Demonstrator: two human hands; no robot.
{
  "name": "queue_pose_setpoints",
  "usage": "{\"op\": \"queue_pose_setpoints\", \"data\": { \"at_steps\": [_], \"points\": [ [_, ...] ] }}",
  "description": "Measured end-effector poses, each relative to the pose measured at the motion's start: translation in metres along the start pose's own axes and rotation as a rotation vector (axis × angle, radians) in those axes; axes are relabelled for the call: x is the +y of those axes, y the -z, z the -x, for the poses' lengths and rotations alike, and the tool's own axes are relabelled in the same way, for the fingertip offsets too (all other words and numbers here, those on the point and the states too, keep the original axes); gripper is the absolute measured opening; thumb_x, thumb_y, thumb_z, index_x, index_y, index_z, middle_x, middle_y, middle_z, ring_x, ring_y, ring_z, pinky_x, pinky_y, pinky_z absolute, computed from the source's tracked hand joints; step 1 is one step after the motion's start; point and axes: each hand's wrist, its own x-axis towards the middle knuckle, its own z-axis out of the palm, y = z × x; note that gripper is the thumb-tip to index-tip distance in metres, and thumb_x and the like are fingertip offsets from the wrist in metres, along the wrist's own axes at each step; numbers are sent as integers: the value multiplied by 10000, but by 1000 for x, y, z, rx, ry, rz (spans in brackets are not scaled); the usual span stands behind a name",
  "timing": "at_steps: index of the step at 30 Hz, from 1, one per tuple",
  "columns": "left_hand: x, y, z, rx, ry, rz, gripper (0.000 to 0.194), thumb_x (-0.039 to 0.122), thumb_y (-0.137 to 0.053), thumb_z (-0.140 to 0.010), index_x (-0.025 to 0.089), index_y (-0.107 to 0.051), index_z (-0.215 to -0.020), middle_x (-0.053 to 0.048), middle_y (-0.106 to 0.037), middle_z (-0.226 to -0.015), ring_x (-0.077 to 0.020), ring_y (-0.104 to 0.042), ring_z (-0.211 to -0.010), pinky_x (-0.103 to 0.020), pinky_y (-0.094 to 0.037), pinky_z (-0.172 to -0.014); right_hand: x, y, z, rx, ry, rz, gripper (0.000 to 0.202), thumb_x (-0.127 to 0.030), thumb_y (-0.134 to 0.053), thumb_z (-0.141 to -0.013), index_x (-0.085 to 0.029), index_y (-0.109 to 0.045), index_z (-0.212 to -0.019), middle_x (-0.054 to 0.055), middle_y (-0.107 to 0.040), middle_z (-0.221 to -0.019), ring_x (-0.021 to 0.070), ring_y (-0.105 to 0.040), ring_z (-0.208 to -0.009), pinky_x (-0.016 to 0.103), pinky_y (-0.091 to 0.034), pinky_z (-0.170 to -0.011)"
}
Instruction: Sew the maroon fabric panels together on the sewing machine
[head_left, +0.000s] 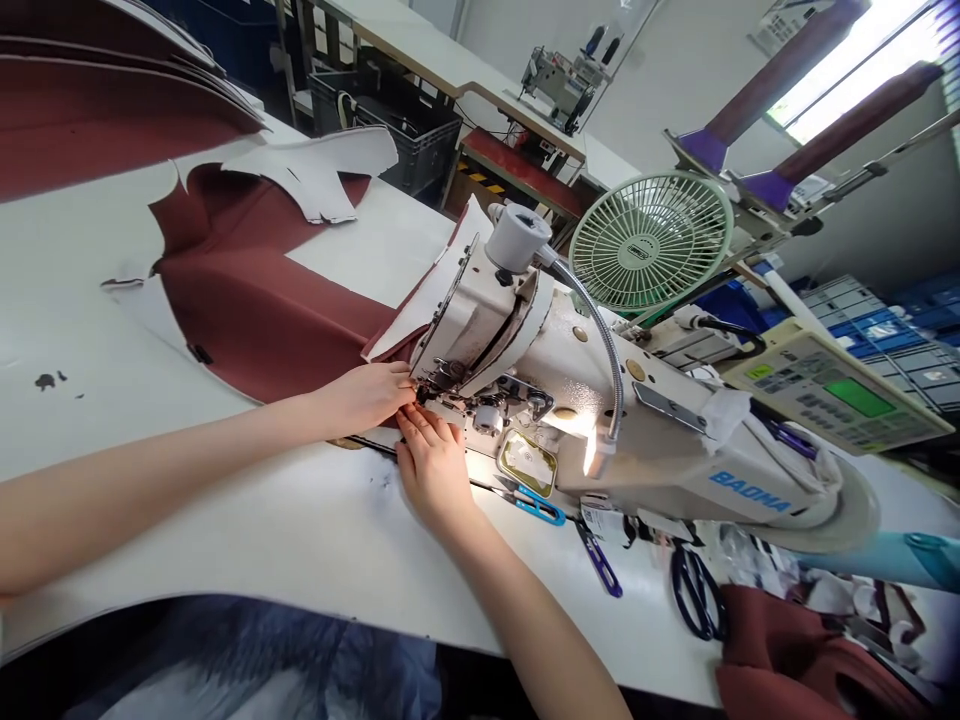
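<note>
A large maroon fabric piece [277,290] with white backing lies left of the sewing machine [540,330], and its near edge runs in under the machine's needle area. My left hand [367,400] is closed on that edge beside the needle, its fingertips partly hidden. Just to its right, my right hand [436,468] pinches the fabric at the same spot, fingers bent close together. The needle itself is too small to make out between the machine head and my fingers.
Blue thread snips [538,505], purple snips [598,558] and dark-handled scissors [696,592] lie right of my hands. A small tray [528,463] sits by the machine bed. Behind stand a green fan [651,242] and a control panel [844,385]. Stacked maroon panels [112,125] lie far left.
</note>
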Motion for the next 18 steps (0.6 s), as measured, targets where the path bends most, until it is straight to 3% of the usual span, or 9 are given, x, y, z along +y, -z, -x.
{"op": "queue_pose_setpoints", "data": {
  "at_steps": [11,18],
  "points": [
    [-3,-5,0,-34,20,38,116,72,-576,-925,125,-651,-854,-83,-675,-914,-228,-552,-916,-327,-410,-745,0,-1,0,50,4,-34,392,-245,-452,-1024,-157,-606,-1374,74,-633,-1409,262,-546,-1298,442,-434,-1007],
    [1,2,-4,-35,22,54,91,67,-635,-873,137,-658,-819,-77,-688,-870,-223,-582,-866,-330,-421,-737,-4,0,3,70,49,-11,371,-221,-463,-1008,-158,-635,-1331,90,-638,-1400,265,-567,-1275,435,-459,-975]
  ]
}}
